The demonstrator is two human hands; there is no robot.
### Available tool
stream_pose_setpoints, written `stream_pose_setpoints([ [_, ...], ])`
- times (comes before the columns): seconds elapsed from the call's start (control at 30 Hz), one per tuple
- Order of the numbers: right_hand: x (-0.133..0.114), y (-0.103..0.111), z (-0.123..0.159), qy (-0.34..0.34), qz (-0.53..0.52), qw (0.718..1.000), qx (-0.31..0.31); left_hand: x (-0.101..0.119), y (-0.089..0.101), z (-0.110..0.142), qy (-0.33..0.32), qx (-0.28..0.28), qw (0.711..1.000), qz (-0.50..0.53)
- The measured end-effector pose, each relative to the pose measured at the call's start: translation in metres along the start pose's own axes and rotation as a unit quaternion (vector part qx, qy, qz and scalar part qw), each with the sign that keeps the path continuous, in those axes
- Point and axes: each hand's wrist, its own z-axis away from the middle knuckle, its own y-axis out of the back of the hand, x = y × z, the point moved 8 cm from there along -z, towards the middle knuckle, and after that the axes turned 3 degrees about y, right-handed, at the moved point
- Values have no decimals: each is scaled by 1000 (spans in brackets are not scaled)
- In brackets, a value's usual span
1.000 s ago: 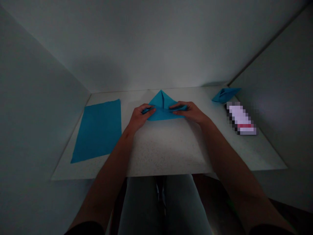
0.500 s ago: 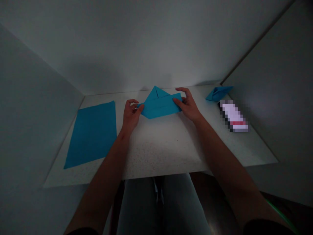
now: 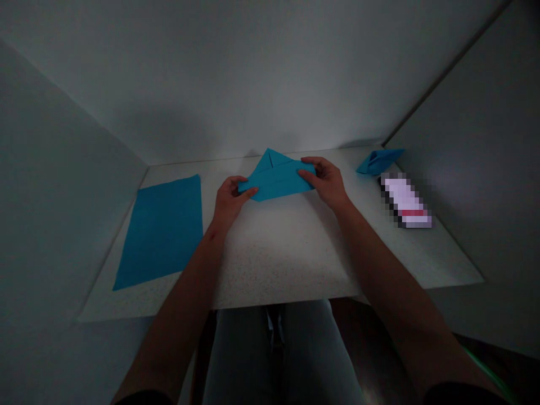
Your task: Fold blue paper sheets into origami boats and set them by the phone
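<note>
- Legs in pale jeans [image 3: 278,354] sit just below the front edge of a speckled white counter [image 3: 278,264].
- The left hand [image 3: 230,199] is half closed, its thumb and fingers apparently pinching the left corner of a folded blue paper [image 3: 276,177].
- The right hand [image 3: 324,181] is a little more open, its fingers curved around the paper's right end. Both grips seem meant to keep the layers together.
- The paper lies between the hands, its peak pointing away from the person, and seems to rest on the counter.
- To the left, a flat blue sheet [image 3: 159,230] lies well apart, seemingly set aside within reach.
- Farther right, a small folded blue piece [image 3: 378,162] sits just beside a pixelated object [image 3: 405,201], too blurred to identify.
</note>
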Motion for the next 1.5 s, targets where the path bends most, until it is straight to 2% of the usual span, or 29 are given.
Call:
stream_pose_setpoints([
  [0.1, 2, -4, 1, -10, -16, 1000, -18, 2, 7, -2, -17, 32, 999, -2],
  [0.23, 2, -2, 1, -9, -7, 1000, -11, 0, 11, -3, -9, 44, 999, -24],
  [0.6, 7, 4, -1, 2, 7, 1000, 21, -5, 10, -3, 15, 31, 999, -8],
  [0.77, 11, 9, -2, 6, 34, 999, 20, 4, 18, -2, -27, 73, 995, -65],
  [0.87, 3, 16, -3, 54, 95, 993, 36, 11, 23, -1, -64, 96, 988, -98],
  [0.97, -7, 21, -3, 98, 148, 982, 56, 10, 18, 0, -53, 74, 993, -75],
  [1.07, -15, 22, -1, 110, 161, 979, 64, 9, 9, 1, -23, 31, 999, -37],
  [1.3, -12, 11, 0, 52, 97, 994, 0, 14, -1, 4, -2, -4, 1000, -4],
  [1.5, -4, 5, -1, 27, 66, 997, -29, 6, 3, 0, -12, 13, 1000, -17],
])
